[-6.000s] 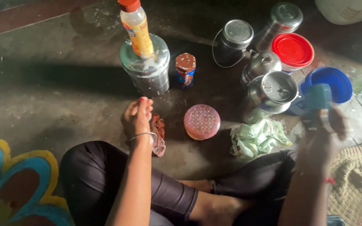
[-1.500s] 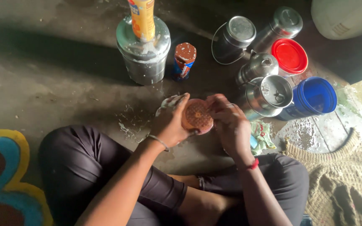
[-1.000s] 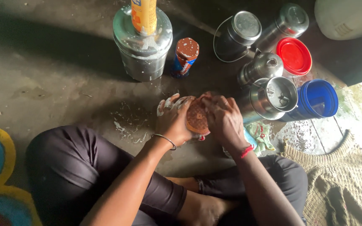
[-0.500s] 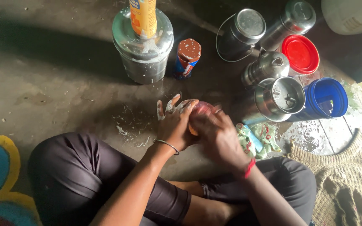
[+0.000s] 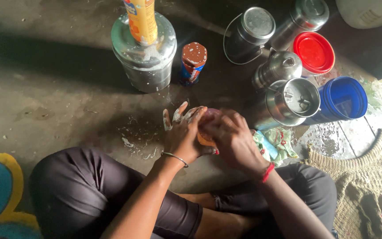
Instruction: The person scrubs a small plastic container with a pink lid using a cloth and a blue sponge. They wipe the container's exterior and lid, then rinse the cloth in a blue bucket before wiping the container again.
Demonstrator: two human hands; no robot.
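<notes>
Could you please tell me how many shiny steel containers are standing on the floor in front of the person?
5: a big steel tin under a bottle, a handled can, a canister at the top, a small pot and a lidded pot. Others may be hidden.

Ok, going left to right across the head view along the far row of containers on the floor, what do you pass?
Big steel tin with a yellow bottle on its lid → small brown-capped jar → steel pail with a wire handle → red-lidded container → blue tub.
</notes>
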